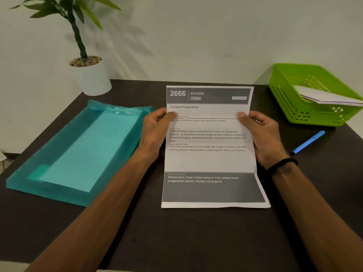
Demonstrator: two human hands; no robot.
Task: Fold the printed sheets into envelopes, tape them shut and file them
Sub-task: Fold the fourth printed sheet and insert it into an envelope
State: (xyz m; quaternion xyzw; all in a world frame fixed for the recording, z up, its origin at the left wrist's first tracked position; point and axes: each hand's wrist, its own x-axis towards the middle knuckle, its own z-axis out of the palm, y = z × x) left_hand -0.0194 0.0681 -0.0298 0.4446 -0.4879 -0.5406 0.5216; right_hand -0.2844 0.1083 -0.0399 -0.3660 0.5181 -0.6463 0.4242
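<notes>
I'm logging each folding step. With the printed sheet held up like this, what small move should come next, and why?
Probably bring the top edge down toward the bottom for a first fold. The printed sheet is still flat and unfolded, the left hand and right hand pinch its side edges, and its lower edge rests on the dark table.

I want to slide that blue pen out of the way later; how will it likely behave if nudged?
The blue pen looks slim and round, so it would probably roll across the smooth dark table rather than stay put. It seems light, so a slight push should move it. Nothing lies near it to stop it.
</notes>
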